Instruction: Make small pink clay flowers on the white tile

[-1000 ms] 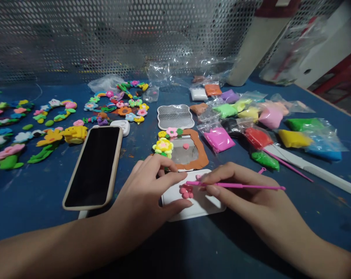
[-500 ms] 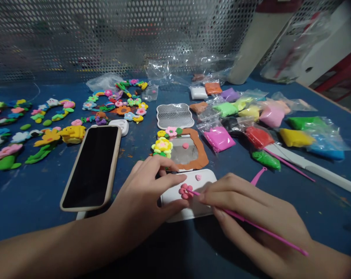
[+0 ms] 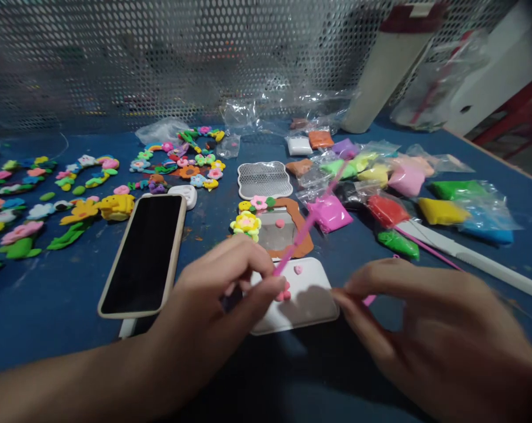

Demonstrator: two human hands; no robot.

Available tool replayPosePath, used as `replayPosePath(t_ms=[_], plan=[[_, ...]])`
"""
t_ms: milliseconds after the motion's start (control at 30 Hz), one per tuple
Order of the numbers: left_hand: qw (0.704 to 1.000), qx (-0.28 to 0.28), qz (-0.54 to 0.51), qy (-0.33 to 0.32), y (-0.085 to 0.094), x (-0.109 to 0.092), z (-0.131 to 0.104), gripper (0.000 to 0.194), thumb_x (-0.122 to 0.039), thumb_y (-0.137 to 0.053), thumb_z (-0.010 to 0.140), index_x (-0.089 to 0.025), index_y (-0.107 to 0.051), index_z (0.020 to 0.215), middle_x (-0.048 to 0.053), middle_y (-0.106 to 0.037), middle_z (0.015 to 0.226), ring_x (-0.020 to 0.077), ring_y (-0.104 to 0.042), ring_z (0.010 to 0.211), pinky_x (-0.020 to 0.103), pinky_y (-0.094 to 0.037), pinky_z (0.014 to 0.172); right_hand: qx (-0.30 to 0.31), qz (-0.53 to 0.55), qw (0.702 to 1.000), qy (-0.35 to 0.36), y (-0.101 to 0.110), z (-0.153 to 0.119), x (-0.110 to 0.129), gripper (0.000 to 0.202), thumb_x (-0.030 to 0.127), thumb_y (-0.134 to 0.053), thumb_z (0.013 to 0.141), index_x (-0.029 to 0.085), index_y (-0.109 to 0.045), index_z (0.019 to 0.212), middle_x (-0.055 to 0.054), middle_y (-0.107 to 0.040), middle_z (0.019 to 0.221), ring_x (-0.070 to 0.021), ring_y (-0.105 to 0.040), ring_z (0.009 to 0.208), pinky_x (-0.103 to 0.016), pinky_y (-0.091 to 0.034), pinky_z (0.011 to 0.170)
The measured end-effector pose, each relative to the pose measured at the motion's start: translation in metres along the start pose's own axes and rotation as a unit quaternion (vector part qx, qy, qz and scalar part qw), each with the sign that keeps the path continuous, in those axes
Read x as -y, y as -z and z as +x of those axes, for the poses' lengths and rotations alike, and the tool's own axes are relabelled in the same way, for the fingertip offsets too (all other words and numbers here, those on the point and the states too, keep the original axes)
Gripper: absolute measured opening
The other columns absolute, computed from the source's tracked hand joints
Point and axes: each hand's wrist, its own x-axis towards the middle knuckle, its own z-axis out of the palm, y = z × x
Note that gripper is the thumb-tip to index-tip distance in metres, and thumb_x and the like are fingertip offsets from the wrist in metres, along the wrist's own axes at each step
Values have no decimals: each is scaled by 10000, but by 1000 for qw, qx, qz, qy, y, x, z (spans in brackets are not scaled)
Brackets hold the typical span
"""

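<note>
My left hand (image 3: 230, 294) pinches a thin pink clay-modelling tool (image 3: 307, 226) between thumb and forefinger, its long end slanting up to the right. Under those fingertips, a flower of coral clay balls (image 3: 285, 292) lies partly hidden on a white board (image 3: 310, 305). A small pale pink clay heart (image 3: 298, 269) sits near the board's far edge. My right hand (image 3: 415, 317), blurred, is off the board's right side with thumb and forefinger together; anything between them is too small to make out. Just beyond the board lies a mirror (image 3: 274, 235) with a brown clay border and clay flowers.
A phone (image 3: 144, 255) lies left of my left hand, with several clay-decorated pieces (image 3: 188, 158) behind it. Bagged coloured clay (image 3: 330, 212), a white knife-like tool (image 3: 481, 255) and another pink tool (image 3: 369, 301) are on the right. A tall bottle (image 3: 380, 76) stands at the back.
The pink tool has passed from my right hand to my left and now points upward, off the clay flower. My right hand has drawn back to the right.
</note>
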Motion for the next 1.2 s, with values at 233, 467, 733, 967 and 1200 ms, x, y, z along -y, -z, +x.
replayPosePath(t_ms=[233, 467, 733, 967, 1200], plan=[[990, 129, 36, -34, -5, -2, -8, 93, -277, -571, 863, -205, -551, 807, -64, -565, 657, 85, -501, 532, 178, -386, 496, 36, -32, 995, 85, -4, 1, -7, 184, 152, -448, 902, 208, -622, 878, -42, -664, 742, -162, -607, 636, -262, -492, 540], [977, 53, 208, -3, -6, 26, -2, 256, -310, -702, 758, -232, -568, 962, -15, -577, 879, 155, -577, 746, 245, -417, 608, 51, 164, 979, -113, -8, -10, -14, 166, 112, -509, 858, 240, -603, 905, 39, -656, 780, -76, -606, 661, -126, -478, 567], [984, 8, 172, -40, -9, 32, 2, 131, -235, -640, 827, -210, -615, 952, -18, -571, 868, 124, -591, 767, 222, -426, 633, 52, 218, 964, -142, -6, -2, -9, 165, 102, -532, 805, 235, -609, 744, 65, -615, 644, -52, -578, 555, -89, -453, 506], [985, 3, 151, -82, -7, 23, 0, 83, -161, -585, 859, -196, -644, 813, -35, -547, 783, 83, -581, 692, 188, -420, 622, 81, 269, 954, -99, -8, -2, -7, 114, 137, -567, 842, 233, -628, 853, 43, -659, 760, -67, -614, 666, -126, -493, 607], [979, 61, 189, -43, -9, 33, 1, 338, -326, -665, 794, -193, -590, 1096, 38, -570, 958, 185, -609, 832, 277, -477, 661, 83, 183, 980, 7, -10, -9, -11, 220, 18, -500, 822, 148, -603, 967, -26, -665, 831, -81, -617, 754, -143, -487, 701]])
